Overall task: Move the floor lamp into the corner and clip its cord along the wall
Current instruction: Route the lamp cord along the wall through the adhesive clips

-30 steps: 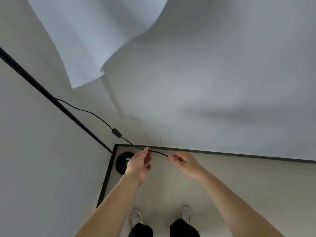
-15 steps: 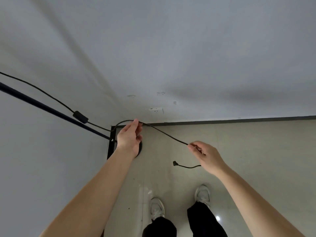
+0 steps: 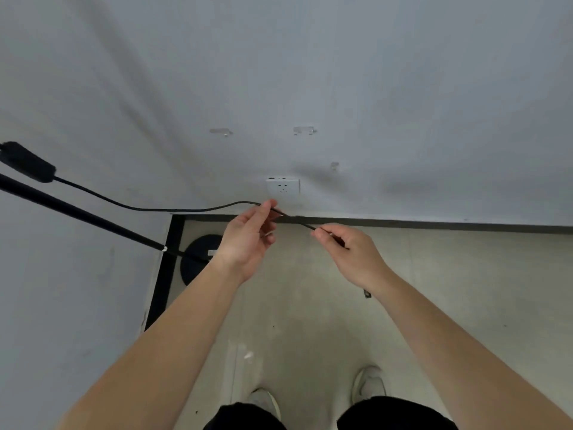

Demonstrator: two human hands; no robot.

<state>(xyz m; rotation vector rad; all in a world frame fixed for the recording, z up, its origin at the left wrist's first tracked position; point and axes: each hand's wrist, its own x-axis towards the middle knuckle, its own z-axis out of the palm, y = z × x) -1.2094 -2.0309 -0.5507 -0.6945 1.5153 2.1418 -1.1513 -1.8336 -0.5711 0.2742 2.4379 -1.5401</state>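
Note:
The floor lamp stands in the corner, its round black base (image 3: 198, 252) on the floor and its black pole (image 3: 77, 212) slanting up to the left. A thin black cord (image 3: 148, 207) runs from an inline switch (image 3: 28, 162) along the wall toward my hands. My left hand (image 3: 248, 240) pinches the cord just below the white wall socket (image 3: 282, 187). My right hand (image 3: 350, 252) grips the cord a short way to the right. The cord's plug end (image 3: 367, 294) hangs below my right wrist. Three small clear clips (image 3: 304, 130) sit on the wall above the socket.
A black skirting board (image 3: 434, 224) runs along the foot of both walls. Beige floor tiles (image 3: 310, 321) stretch to the right. My two white shoes (image 3: 370, 384) and black trouser legs are at the bottom of the view.
The view has tipped down and come closer to the wall. My right hand has risen and moved nearer my left, so the stretch of cord between them is shorter.

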